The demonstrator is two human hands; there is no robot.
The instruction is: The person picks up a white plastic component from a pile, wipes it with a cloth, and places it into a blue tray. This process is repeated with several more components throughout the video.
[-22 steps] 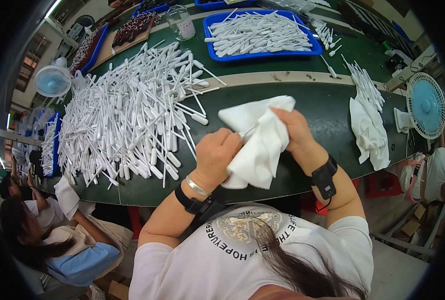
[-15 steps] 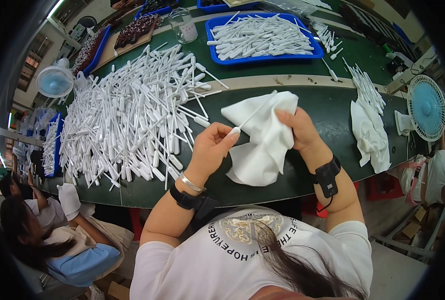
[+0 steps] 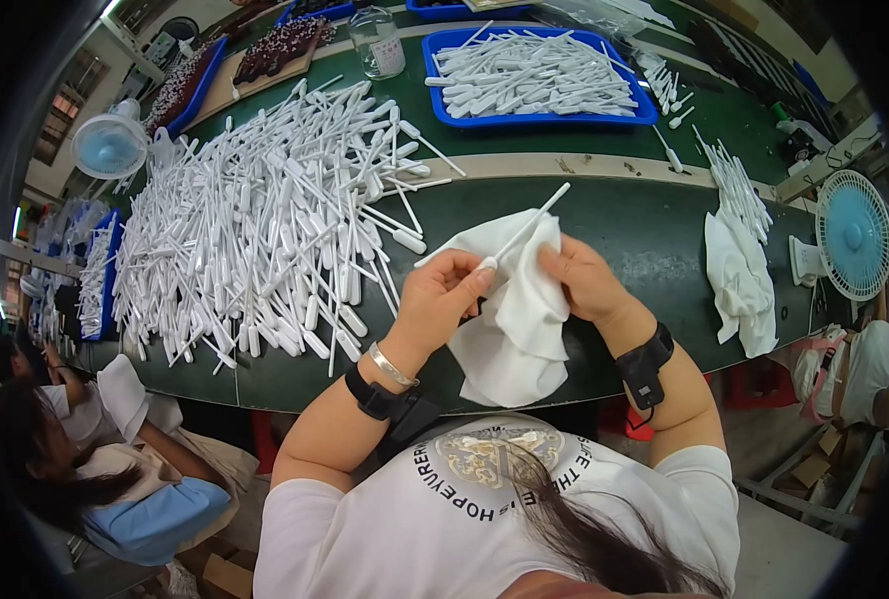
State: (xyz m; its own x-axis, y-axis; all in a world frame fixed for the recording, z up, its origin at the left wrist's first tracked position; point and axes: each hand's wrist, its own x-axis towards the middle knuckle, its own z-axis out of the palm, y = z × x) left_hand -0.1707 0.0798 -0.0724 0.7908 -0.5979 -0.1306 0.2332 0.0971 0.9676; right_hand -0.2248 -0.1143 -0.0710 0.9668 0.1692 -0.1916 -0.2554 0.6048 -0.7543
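My left hand (image 3: 443, 300) pinches the thick end of a white stick (image 3: 546, 208) between thumb and fingers. The thin end slants up and to the right, passing over a white cloth (image 3: 514, 351). My right hand (image 3: 586, 283) is closed on the cloth's upper right edge, beside the stick, and the cloth's loose part hangs toward me. To my left spreads a big heap of similar white sticks (image 3: 255, 230), each with a thick rounded end. Its nearest pieces lie just beyond my left hand.
A blue tray (image 3: 544, 120) of white sticks stands at the back. To the right, more sticks (image 3: 736, 195) lie by a crumpled white cloth (image 3: 742, 290) and a fan (image 3: 852, 235). A glass jar (image 3: 378, 45) stands far off. Another person (image 3: 155, 499) sits at left.
The stick now protrudes beyond the cloth, its thin end exposed at the upper right. My right hand has come closer to my left, and the cloth hangs lower in folds.
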